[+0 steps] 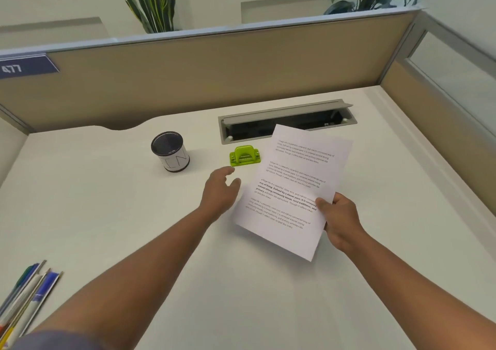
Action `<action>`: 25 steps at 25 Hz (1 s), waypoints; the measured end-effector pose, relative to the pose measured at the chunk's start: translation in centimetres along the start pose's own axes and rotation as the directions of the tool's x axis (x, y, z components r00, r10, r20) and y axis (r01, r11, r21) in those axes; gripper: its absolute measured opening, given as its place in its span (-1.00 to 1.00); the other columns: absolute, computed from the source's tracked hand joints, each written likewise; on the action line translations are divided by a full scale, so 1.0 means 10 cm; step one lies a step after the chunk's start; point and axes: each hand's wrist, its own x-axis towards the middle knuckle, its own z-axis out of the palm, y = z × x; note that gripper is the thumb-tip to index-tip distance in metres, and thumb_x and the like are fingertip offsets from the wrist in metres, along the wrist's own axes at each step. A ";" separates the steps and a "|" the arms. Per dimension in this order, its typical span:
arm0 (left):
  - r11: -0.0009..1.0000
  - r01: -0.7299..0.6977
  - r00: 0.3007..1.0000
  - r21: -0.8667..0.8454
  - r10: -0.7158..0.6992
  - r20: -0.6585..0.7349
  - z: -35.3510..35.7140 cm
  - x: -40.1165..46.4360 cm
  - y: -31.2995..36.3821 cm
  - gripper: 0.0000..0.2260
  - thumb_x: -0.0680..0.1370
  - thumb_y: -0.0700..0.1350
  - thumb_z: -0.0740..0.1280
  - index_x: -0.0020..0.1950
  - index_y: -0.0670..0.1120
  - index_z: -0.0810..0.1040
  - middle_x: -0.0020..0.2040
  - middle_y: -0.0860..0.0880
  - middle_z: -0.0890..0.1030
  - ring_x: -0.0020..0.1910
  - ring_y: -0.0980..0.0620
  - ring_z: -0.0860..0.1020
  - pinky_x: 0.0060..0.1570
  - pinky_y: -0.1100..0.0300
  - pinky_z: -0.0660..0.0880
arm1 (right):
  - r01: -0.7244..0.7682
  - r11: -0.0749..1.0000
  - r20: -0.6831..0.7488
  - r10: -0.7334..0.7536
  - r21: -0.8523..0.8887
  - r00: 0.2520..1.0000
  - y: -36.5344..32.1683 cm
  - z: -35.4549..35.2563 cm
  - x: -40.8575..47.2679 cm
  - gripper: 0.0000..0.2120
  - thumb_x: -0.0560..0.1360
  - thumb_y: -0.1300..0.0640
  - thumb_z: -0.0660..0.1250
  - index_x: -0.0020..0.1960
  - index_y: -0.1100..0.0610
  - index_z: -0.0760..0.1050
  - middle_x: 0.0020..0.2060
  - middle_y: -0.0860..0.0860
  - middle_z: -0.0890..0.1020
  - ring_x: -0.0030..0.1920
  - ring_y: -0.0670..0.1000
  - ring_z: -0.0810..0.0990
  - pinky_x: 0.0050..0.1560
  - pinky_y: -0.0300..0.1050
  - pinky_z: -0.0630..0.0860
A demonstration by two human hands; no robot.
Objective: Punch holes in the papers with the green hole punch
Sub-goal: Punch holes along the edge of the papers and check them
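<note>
A white desk [107,215] inside a beige partition [214,81] fills the scene, a grey cable tray [287,120] open along its far side. The papers [292,188], printed text uppermost, are lifted clear of the desk at a slant, their far corner overlapping the tray. The right hand [339,218] grasps them at their near right edge, thumb on top and fingers curled beneath. The left hand [220,191] hovers over the desk, fingers loose and spread, grasping nothing. A mesh cup [171,151] stands to the left, and several pens [24,298] lie at the near left corner.

The green punch [244,155] sits on the desk just beyond the left fingertips and just left of the papers' far half, between cup and sheets. Its long axis runs roughly left to right, across the line of the reaching forearm; which face holds the slot cannot be made out. The left hand is plainly the nearer, so the punch looks likely to be taken or steadied from that side while the right feeds the sheets in.
</note>
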 end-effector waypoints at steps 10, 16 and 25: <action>0.887 -0.158 0.975 0.433 0.072 0.209 0.10 1.31 0.42 -0.70 0.67 -0.11 0.22 0.36 -0.17 0.54 0.42 -0.22 0.48 0.32 -0.21 0.47 0.16 0.07 0.39 | -0.124 0.992 0.027 0.123 0.038 0.992 0.12 -0.01 0.38 -0.82 0.61 0.30 0.31 0.16 0.15 0.61 0.03 0.05 0.75 0.04 0.12 0.73 0.07 0.16 0.65; 0.877 -0.117 0.950 0.466 -0.037 0.309 0.16 1.68 0.44 -0.83 0.65 -0.09 0.30 0.10 -0.14 0.62 0.04 -0.10 0.60 -0.01 -0.05 0.52 -0.11 0.09 0.40 | -0.142 0.988 0.051 0.139 0.057 0.989 0.14 0.03 0.55 -0.79 0.61 0.32 0.30 0.21 0.20 0.60 0.08 0.09 0.74 0.08 0.15 0.72 0.13 0.15 0.62; 0.951 0.019 0.977 0.307 -0.082 0.196 -0.07 1.29 0.34 -0.77 0.58 -0.16 0.35 -0.25 -0.22 0.56 -0.23 -0.10 0.50 -0.23 -0.10 0.48 -0.19 0.04 0.46 | -0.122 0.992 0.161 0.116 0.025 0.980 0.03 -0.07 0.49 -0.79 0.61 0.35 0.29 0.20 0.21 0.59 0.07 0.11 0.74 0.06 0.15 0.73 0.01 0.07 0.66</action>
